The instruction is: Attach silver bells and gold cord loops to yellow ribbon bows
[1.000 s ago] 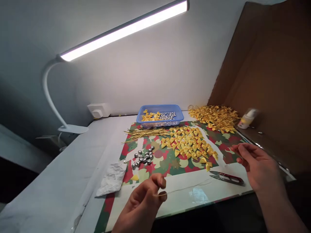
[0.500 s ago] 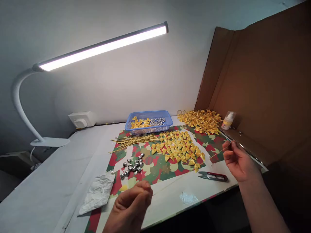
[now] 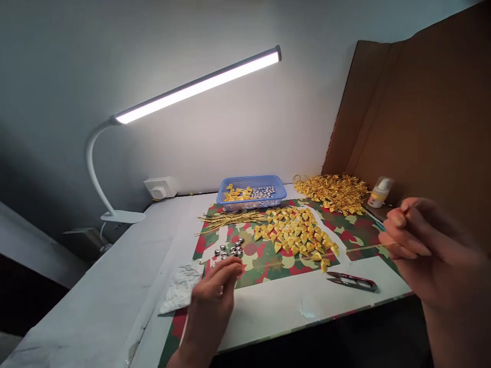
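Observation:
A thin pale golden thread [image 3: 360, 249] stretches across between my two hands, blurred in its middle. My left hand [image 3: 213, 294] pinches its left end, low in front of the silver beads [image 3: 235, 250]; a small bright spot shows between the fingers. Raised at the right, my right hand [image 3: 425, 240] is closed with its fingertips together on the thread's other end, slightly smeared by motion. Below the thread lie many yellow ribbon bows [image 3: 295, 235]. Thread snips [image 3: 353, 282] with dark red handles rest near the front edge, left of my right wrist.
A blue basket [image 3: 251, 204] holds bows and silver beads at the back. Golden stems [image 3: 230, 220] lie in front of it. A heap of golden bows [image 3: 333, 190], a pump bottle [image 3: 379, 193] and a cardboard wall [image 3: 418, 112] stand right. Crumpled white paper [image 3: 180, 289] and a lamp [image 3: 199, 87] are left.
My right hand has moved up and to the right, and my left hand is a little higher. The thread now runs higher, over the bows. The view has shifted left.

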Motion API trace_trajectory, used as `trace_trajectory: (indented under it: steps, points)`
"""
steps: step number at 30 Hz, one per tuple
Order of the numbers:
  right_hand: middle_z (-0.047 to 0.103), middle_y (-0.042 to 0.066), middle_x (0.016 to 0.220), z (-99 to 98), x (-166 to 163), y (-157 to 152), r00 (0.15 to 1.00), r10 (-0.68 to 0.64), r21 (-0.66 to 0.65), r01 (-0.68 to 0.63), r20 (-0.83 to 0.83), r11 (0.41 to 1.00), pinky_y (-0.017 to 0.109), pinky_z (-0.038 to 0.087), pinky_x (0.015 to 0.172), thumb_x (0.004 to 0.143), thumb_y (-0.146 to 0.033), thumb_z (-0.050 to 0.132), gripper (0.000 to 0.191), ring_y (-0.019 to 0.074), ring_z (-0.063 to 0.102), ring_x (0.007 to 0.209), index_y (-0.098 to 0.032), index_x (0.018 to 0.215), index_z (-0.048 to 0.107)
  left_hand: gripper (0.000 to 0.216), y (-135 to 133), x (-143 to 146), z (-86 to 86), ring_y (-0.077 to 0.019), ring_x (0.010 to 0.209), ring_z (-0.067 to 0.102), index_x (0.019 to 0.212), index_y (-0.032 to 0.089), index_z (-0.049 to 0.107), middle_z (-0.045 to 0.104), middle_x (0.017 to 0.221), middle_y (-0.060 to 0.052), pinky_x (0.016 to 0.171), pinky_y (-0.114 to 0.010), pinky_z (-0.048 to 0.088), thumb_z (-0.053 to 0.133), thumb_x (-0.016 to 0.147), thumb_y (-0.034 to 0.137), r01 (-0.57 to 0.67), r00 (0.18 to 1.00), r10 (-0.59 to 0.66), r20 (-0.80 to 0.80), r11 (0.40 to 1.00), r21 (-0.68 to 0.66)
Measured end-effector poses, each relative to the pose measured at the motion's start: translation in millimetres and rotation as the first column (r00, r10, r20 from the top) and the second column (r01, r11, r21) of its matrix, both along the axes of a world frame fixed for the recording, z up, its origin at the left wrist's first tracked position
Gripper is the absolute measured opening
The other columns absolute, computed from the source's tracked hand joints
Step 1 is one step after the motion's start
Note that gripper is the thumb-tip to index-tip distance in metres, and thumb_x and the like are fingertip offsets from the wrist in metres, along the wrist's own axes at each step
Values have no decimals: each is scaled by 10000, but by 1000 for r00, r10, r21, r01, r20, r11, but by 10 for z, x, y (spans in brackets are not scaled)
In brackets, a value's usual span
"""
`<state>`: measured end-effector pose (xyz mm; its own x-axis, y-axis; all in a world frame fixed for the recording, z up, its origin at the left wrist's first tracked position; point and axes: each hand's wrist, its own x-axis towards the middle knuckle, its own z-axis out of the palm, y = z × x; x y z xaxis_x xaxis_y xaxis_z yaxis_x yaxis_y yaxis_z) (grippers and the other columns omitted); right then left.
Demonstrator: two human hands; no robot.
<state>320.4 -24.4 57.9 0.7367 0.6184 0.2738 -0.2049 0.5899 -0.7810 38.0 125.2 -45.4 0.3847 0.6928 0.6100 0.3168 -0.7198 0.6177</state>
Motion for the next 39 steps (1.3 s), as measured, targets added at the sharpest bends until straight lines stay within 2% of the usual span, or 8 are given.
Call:
trace_trajectory:
  steps: [3, 5, 10, 14, 19, 26, 34, 39]
  points:
    - [588, -20, 694, 60, 30, 41, 999, -37, 71, 36, 24, 997, 109, 458, 458, 686, -206, 880, 266, 20, 451, 485, -168, 830, 660, 234, -84, -34, 25, -197, 840, 740, 824, 233, 750, 780, 945, -44, 785, -266, 582, 558, 874, 109, 189, 976, -192, -107, 981, -32]
    - [596, -20, 719, 98, 45, 115, 998, -50, 101, 46, 32, 994, 129, 478, 477, 640, -220, 910, 307, 35, 459, 515, -179, 835, 677, 255, -153, -43, 28, -199, 797, 730, 811, 249, 753, 781, 915, -42, 734, -272, 574, 542, 877, 121, 237, 959, -246, -139, 969, -75]
    - [599, -8, 698, 135, -65, 386, 1000, -1, 93, 0, 9, 996, 180, 491, 490, 620, -213, 902, 273, 60, 463, 542, -180, 792, 693, 212, -177, -71, 41, -270, 840, 716, 740, 260, 775, 785, 921, -85, 830, -377, 543, 628, 843, 147, 56, 996, -70, -54, 974, -221]
    - [607, -4, 691, 106, -130, 538, 999, 1, 97, 2, -32, 995, 181, 492, 489, 583, -208, 905, 295, 63, 469, 546, -170, 781, 690, 133, -106, -116, 133, -281, 813, 705, 681, 235, 789, 777, 835, -87, 786, -367, 546, 723, 792, 204, -42, 991, 90, 96, 907, -418]
    - [601, 2, 671, 45, -46, 610, 993, -52, 88, 61, -104, 994, 175, 487, 475, 604, -126, 836, 202, 62, 499, 540, -149, 717, 670, 166, -114, -128, 277, -214, 743, 651, 578, 179, 725, 714, 724, -53, 693, -300, 543, 812, 709, 232, 80, 942, 156, 297, 757, -649]
    - [544, -18, 679, -155, 133, 631, 963, -58, 28, 68, -262, 997, 154, 483, 456, 623, -27, 695, 157, 14, 438, 467, -147, 685, 616, 339, -103, -124, 401, -108, 635, 512, 525, 163, 561, 589, 681, 19, 632, -218, 466, 872, 645, 230, 271, 857, 195, 478, 619, -738]
    - [546, -8, 683, -351, 305, 705, 944, -2, 5, 4, -330, 1000, 149, 497, 448, 605, -33, 744, 182, 17, 430, 482, -127, 704, 623, 348, 18, -100, 410, -96, 646, 496, 569, 169, 553, 566, 644, 38, 614, -168, 430, 888, 650, 214, 316, 851, 192, 489, 556, -769]
    - [510, -26, 661, -366, 580, 671, 932, -70, 54, 95, -357, 994, 125, 470, 450, 625, 40, 645, 187, 12, 426, 472, -134, 679, 600, 312, -16, -73, 404, -106, 654, 499, 619, 178, 574, 593, 649, 33, 628, -176, 429, 886, 638, 177, 317, 877, 149, 457, 535, -783]
